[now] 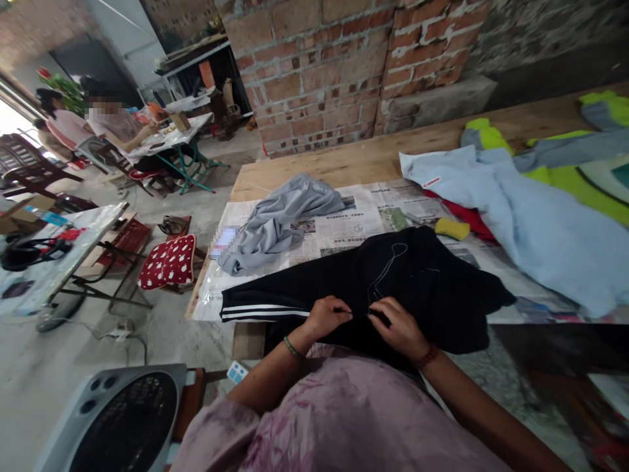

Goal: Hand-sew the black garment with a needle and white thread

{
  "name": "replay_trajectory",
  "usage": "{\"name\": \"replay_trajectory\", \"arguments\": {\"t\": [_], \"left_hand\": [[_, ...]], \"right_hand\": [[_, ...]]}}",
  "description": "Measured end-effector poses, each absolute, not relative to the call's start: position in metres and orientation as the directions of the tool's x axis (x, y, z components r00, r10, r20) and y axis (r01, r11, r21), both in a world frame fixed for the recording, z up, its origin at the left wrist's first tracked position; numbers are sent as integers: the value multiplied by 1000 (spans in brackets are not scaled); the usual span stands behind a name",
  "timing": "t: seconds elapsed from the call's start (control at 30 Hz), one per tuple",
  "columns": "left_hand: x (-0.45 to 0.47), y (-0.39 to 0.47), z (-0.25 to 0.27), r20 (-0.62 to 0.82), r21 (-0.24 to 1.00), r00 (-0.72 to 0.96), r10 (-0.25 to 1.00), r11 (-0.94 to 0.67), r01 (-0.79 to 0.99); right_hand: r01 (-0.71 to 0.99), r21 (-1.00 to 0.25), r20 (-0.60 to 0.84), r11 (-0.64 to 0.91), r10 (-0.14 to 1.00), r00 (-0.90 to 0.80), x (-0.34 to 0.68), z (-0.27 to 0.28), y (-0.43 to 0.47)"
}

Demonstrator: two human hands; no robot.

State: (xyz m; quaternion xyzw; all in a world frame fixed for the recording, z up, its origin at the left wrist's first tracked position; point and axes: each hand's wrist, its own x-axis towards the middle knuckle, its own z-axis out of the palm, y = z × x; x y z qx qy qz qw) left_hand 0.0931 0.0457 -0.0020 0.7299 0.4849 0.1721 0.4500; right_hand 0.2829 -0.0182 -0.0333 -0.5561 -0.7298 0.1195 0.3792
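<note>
On the left, a gray cloth (282, 226) lies on the bench (344, 164). Nearer, along the front edge, a long black cloth (339, 275) runs left to right: its thin end, with white stripes (268, 309), points left, and its wide end is right. The grip of the left hand (324, 318) is narrow; I can't tell if it holds anything. A pale thread (392, 257) loops near the right hand (403, 328), its grip narrow too, on what I can't tell. The black cloth lies under and past both.
</note>
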Motion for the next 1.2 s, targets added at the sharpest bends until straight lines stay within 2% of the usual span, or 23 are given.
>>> {"name": "replay_trajectory", "arguments": {"t": [0.17, 0.33, 0.4, 0.57, 0.77, 0.93, 1.2], "left_hand": [[92, 49, -13, -257, 876, 429, 866, 21, 482], [92, 48, -18, -328, 894, 404, 854, 142, 425], [92, 48, -17, -327, 896, 405, 854, 143, 421], [92, 46, -17, -311, 904, 404, 860, 137, 404], [92, 45, -15, -312, 899, 400, 862, 131, 419], [89, 42, -12, -233, 903, 420, 877, 35, 427], [89, 37, -9, -133, 889, 410, 902, -74, 452]], "right_hand": [[699, -662, 440, 270, 895, 71, 285, -22, -28], [606, -779, 332, 162, 926, 179, 279, -19, -47], [550, -824, 248, 137, 960, 132, 272, -21, -55], [393, -918, 5, 55, 992, -128, 257, -27, -66], [348, -931, -155, -112, 983, -98, 248, -34, -55], [359, -922, -164, -144, 986, -25, 238, -35, -49], [452, -887, -97, -92, 995, 11, 234, -33, -45]]}}
